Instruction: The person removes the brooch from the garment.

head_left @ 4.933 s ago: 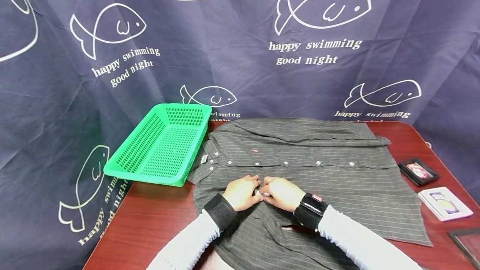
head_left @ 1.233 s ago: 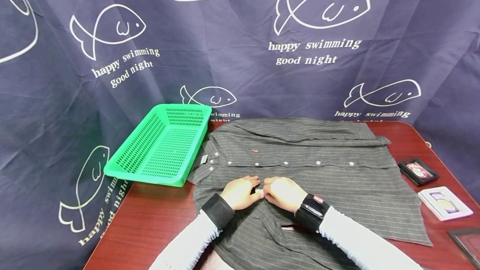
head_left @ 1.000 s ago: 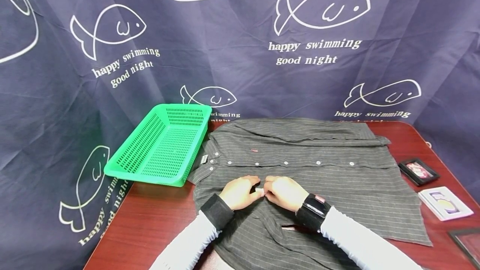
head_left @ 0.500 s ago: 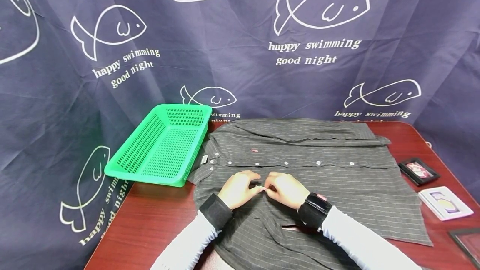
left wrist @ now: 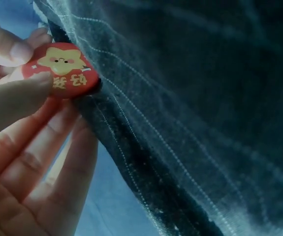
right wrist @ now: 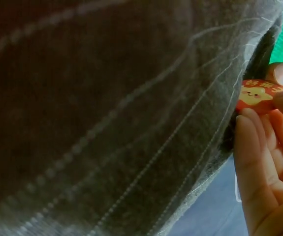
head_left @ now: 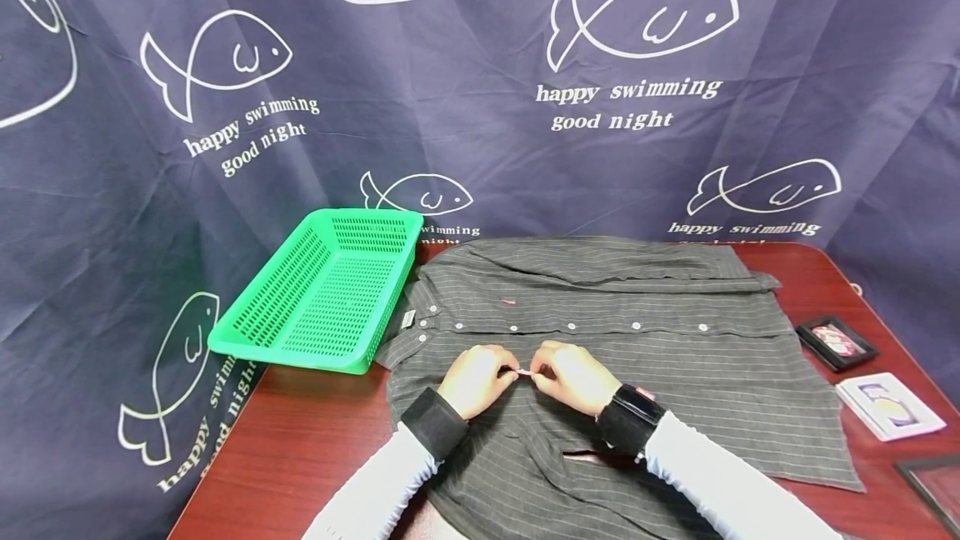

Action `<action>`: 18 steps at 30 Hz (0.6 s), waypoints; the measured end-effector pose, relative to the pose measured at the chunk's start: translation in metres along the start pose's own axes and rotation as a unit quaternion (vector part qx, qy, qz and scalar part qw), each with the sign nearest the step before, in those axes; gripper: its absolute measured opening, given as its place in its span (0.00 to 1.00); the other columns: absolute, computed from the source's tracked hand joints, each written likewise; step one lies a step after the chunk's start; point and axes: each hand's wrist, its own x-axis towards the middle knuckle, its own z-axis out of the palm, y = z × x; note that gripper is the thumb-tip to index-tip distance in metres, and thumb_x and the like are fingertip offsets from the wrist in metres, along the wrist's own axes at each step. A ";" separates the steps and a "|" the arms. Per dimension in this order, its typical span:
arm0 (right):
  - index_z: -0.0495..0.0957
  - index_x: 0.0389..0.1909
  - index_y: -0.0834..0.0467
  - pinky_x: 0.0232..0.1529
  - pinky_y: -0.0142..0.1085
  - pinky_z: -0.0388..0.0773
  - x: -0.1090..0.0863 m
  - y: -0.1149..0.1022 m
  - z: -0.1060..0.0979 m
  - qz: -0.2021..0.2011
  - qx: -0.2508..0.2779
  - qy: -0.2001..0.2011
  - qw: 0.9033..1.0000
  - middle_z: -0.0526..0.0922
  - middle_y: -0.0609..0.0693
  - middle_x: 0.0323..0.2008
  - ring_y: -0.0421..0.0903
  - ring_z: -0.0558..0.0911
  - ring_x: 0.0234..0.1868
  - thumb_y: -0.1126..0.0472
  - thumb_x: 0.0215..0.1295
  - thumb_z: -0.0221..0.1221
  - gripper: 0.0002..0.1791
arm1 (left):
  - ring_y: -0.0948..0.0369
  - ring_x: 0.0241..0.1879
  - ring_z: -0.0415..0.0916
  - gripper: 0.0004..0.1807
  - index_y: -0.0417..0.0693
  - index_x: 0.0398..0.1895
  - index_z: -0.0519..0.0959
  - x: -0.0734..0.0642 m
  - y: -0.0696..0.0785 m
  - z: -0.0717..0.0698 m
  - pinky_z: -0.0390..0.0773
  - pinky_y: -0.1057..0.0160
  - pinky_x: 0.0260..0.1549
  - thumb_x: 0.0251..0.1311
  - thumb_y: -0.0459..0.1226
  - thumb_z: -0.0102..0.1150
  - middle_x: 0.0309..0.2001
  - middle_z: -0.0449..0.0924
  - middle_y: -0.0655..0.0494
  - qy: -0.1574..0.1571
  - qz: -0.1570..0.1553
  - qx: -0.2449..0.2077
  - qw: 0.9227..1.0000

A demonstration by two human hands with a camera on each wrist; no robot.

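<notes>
A dark grey striped button-up shirt (head_left: 675,382) lies spread on the table, a row of white buttons along it. Over its near half, my left hand (head_left: 477,379) and my right hand (head_left: 573,377) meet fingertip to fingertip, pinching a small red badge (left wrist: 67,73) between them. The badge carries a yellow star with a face and yellow characters; the right wrist view shows the badge (right wrist: 257,97) partly covered by fingers. From the head it appears only as a thin edge. Shirt cloth borders it in both wrist views; whether it is fastened to the cloth I cannot tell.
A green perforated basket (head_left: 330,298) stands at the left beside the shirt collar. On the reddish table's right lie a black box with a picture (head_left: 837,341), a white picture card or box (head_left: 891,407) and a dark-framed item (head_left: 933,486). A printed curtain (head_left: 480,107) hangs behind.
Both hands have risen slightly away from the wearer, and their fingertips have opened up a little around the badge. The white patch seen between the thumbs is now a thin pinkish edge.
</notes>
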 end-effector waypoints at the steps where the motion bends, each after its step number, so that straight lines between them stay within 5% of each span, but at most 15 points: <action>1: 0.78 0.26 0.53 0.28 0.29 0.73 0.000 0.000 0.000 0.002 0.001 0.001 1.000 0.77 0.42 0.25 0.34 0.74 0.26 0.64 0.53 0.67 0.06 | 0.66 0.35 0.84 0.02 0.53 0.31 0.87 0.000 0.000 0.001 0.80 0.66 0.37 0.55 0.39 0.68 0.33 0.87 0.62 0.002 0.001 0.003 1.000; 10: 0.81 0.28 0.56 0.30 0.30 0.76 0.002 -0.002 -0.006 0.023 0.020 0.004 1.000 0.80 0.44 0.26 0.36 0.79 0.27 0.66 0.53 0.67 0.04 | 0.66 0.34 0.83 0.03 0.53 0.30 0.86 0.000 -0.003 0.003 0.80 0.64 0.34 0.57 0.40 0.66 0.31 0.86 0.63 0.013 -0.002 -0.005 1.000; 18: 0.79 0.27 0.56 0.30 0.29 0.75 0.003 0.000 -0.007 0.088 0.056 -0.029 0.994 0.81 0.43 0.25 0.34 0.79 0.26 0.65 0.53 0.67 0.05 | 0.65 0.34 0.83 0.01 0.53 0.30 0.86 0.000 -0.003 0.001 0.80 0.64 0.35 0.56 0.39 0.67 0.32 0.86 0.62 0.011 -0.011 -0.020 1.000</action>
